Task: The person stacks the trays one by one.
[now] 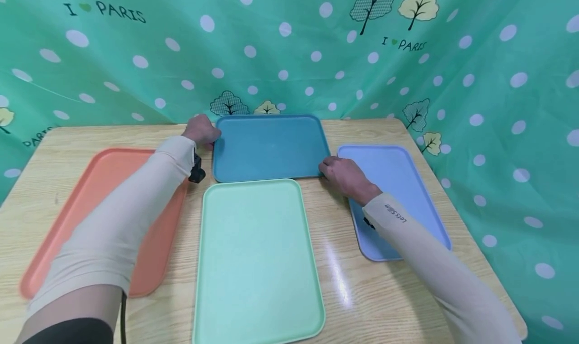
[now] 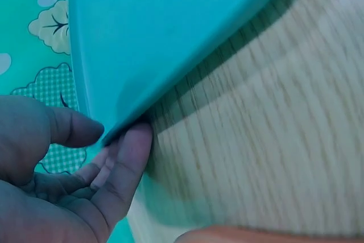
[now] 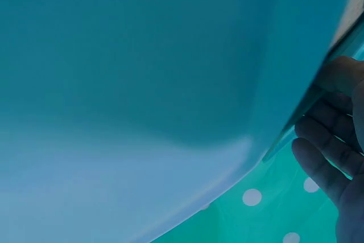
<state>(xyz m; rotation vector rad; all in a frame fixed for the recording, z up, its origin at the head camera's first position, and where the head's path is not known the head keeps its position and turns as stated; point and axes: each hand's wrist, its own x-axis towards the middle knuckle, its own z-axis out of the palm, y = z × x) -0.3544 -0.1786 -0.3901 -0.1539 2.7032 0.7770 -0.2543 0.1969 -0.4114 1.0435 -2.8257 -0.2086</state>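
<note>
In the lower middle of the head view the mint green tray (image 1: 258, 258) lies nearest, with its long axis running from near to far. On the left lies the orange tray (image 1: 113, 183), partly under the left sleeve, and on the right the light blue tray (image 1: 402, 183), both also lengthwise away from the person.

Behind them, in the upper middle of the frame, is the teal tray (image 1: 270, 147). Its long axis runs from left to right across the table (image 1: 339, 283). It is a plain rectangle with rounded corners and a low raised rim, smooth and without marks.

The left hand (image 1: 201, 130) grips its far left corner; in the left wrist view the fingers (image 2: 122, 166) curl under the rim and the thumb is above. The right hand (image 1: 346, 176) holds the near right corner, its fingers (image 3: 324, 152) under the rim.

At the far end hangs a green dotted cloth (image 1: 289, 47).
</note>
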